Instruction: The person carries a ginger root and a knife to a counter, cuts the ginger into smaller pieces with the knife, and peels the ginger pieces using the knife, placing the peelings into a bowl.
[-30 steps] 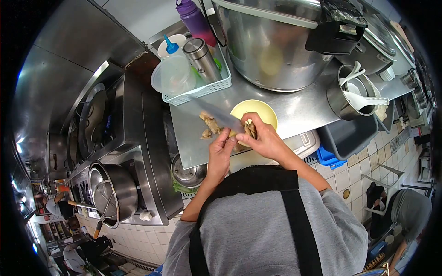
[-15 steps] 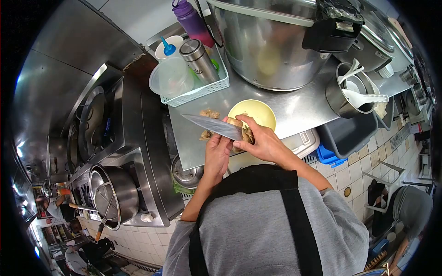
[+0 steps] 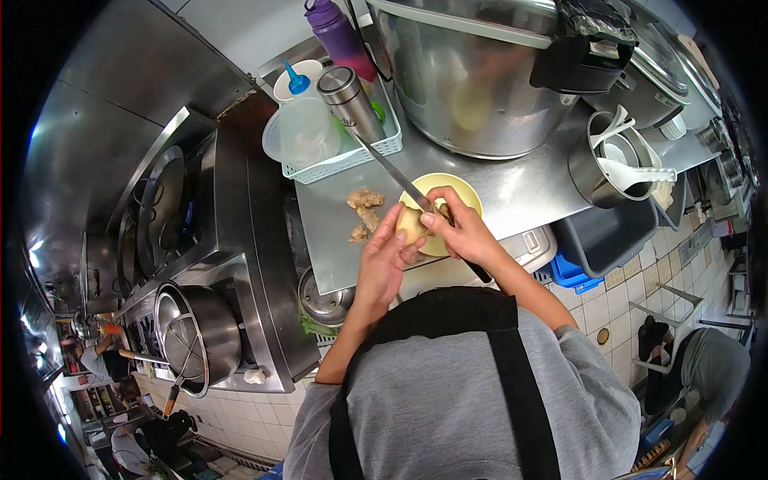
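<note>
steel makes up the worktop (image 3: 512, 192) and the big pot (image 3: 472, 100) standing at its far side. left of that pot is a pale basket (image 3: 348, 162) holding a purple bottle (image 3: 336, 30) and a silver flask (image 3: 350, 100). nearer the person is a yellow bowl (image 3: 446, 183), partly hidden by the hands. the knife (image 3: 394, 171) slants above it, tip towards the basket, dark handle passing under the right hand (image 3: 464, 230), whose fingers curl round it. the left hand (image 3: 382, 254) pinches a pale peeled piece (image 3: 411, 227) between thumb and fingers, beside the blade. knobbly brown pieces (image 3: 366, 214) lie on the worktop, left of the bowl.
</note>
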The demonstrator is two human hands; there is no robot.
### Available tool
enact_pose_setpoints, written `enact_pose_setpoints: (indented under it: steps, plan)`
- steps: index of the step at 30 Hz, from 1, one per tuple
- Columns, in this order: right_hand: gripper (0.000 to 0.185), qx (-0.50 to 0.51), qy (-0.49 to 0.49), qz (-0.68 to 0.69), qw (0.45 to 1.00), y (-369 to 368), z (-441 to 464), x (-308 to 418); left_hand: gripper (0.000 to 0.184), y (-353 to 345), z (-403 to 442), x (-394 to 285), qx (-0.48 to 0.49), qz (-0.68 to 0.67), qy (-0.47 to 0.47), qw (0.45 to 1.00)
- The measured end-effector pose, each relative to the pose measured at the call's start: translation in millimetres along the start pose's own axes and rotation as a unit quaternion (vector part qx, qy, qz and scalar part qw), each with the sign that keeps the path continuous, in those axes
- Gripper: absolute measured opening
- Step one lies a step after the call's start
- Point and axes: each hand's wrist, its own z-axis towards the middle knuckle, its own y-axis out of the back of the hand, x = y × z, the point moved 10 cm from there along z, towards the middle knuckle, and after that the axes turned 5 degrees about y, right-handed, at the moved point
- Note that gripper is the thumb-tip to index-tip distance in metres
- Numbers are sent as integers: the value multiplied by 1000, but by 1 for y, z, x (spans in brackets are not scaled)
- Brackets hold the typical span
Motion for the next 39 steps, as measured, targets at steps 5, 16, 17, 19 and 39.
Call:
enact_pose_setpoints:
  steps: [5, 16, 17, 19, 39]
  plan:
    - [70, 5, 157, -173, 972, -14, -20, 36, 46, 16, 8, 2, -24, -57, -6, 998]
    - [77, 27, 128, -192, 973, -17, -20, 41, 44, 9, 2, -1, -33, -38, -32, 998]
    - [77, 29, 127, -194, 972, -18, -21, 42, 44, 9, 2, -2, -45, -34, -33, 998]
    - [78, 32, 122, -194, 973, -19, -20, 41, 44, 11, 2, -4, -68, -27, -35, 997]
    - [62, 44, 115, -141, 982, -18, -18, 36, 42, 13, 2, -2, -15, 33, -9, 999]
